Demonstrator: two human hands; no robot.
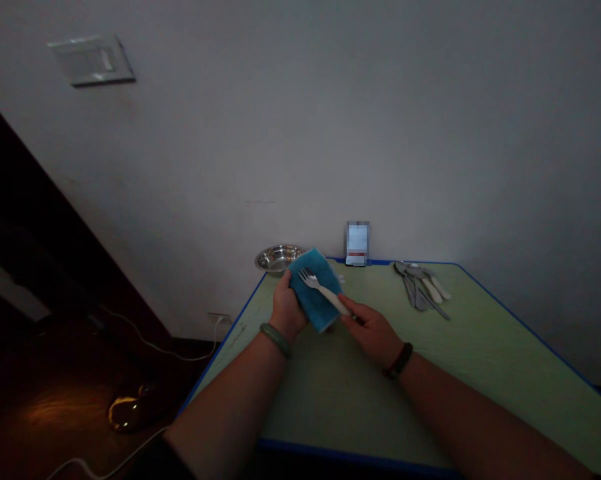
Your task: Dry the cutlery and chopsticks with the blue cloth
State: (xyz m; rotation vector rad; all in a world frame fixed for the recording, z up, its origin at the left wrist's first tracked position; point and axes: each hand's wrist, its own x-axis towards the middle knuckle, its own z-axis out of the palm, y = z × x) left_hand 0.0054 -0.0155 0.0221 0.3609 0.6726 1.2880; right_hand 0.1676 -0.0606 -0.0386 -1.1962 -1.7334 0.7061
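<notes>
Head: right fingers (356,308) pinch fork (330,298), left (284,280) grip cloth (314,260).

Dim light, wall (300,133) darker rightward, glowing pixelated screen (357,239), warm glare on floor (55,407)

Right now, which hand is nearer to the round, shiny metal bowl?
Left. The left hand, holding the blue rectangular cloth, is on the near side of the bowl; the right hand, gripping the white-handled metal fork, is farther off to the right.
</notes>
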